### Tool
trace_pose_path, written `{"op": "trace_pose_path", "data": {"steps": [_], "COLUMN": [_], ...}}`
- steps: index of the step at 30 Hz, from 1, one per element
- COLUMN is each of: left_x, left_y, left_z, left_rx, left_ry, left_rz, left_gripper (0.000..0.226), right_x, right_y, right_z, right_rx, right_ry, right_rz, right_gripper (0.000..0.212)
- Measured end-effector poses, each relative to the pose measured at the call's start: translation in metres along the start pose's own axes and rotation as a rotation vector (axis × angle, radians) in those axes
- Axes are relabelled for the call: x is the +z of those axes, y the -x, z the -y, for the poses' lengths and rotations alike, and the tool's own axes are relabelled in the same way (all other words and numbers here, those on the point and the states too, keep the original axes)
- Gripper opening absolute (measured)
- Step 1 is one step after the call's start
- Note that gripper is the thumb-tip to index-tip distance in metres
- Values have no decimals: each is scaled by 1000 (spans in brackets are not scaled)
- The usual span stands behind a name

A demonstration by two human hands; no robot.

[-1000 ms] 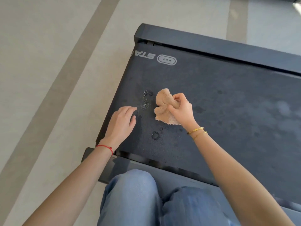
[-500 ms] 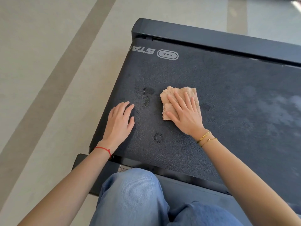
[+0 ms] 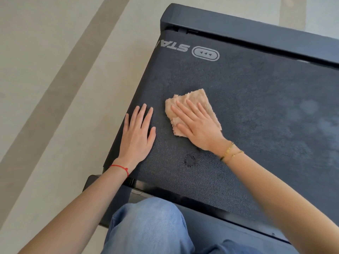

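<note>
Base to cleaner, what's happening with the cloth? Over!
Right hand flat, pressing cloth on belt. Left hand flat on belt beside it. One spot near cloth, uncovered. Nothing blocking.

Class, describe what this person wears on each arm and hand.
Both arms are bare, no sleeves in view. The left hand has a thin red string bracelet at its wrist. The right hand has two thin gold bracelets at its wrist. No rings or gloves show.
</note>
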State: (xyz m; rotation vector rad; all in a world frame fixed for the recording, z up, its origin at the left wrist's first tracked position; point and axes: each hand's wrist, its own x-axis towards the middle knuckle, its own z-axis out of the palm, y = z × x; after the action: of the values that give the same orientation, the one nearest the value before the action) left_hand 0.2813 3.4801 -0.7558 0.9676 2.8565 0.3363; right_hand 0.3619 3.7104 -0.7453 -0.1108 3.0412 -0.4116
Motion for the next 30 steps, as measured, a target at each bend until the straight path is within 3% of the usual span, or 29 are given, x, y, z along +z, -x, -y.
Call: {"op": "trace_pose_path", "data": {"steps": [2, 7, 12, 15, 21, 23, 28, 30], "left_x": [2, 4, 2, 2, 3, 2, -3, -4], "left_y": [0, 0, -1, 0, -1, -1, -12, -18], "left_z": [1, 1, 3, 3, -1, -2, -3, -4], "left_rx": [-2, -19, -24, -29, -47, -51, -34, -25], "left_ry": [-9, -17, 7, 8, -60, -62, -45, -47], "left_rz": [-7, -18, -35, -40, -26, -26, -30, -29], "left_gripper": [57, 59, 58, 58, 61, 61, 61, 60], "right_x": [-5, -17, 3, 2, -24, -25, -8, -5], "right_y": [-11, -86, -51, -39, -134, -165, -141, -119], "right_z": [-16, -23, 21, 11, -40, -33, 17, 12], "right_rx": [21, 320, 11, -7, 355, 394, 47, 10], "right_ry": [39, -21, 27, -2, 0, -17, 46, 17], "right_rz": [-1, -67, -6, -2, -89, -86, -23, -19], "right_gripper": [55, 53, 54, 53, 53, 54, 54, 53]}}
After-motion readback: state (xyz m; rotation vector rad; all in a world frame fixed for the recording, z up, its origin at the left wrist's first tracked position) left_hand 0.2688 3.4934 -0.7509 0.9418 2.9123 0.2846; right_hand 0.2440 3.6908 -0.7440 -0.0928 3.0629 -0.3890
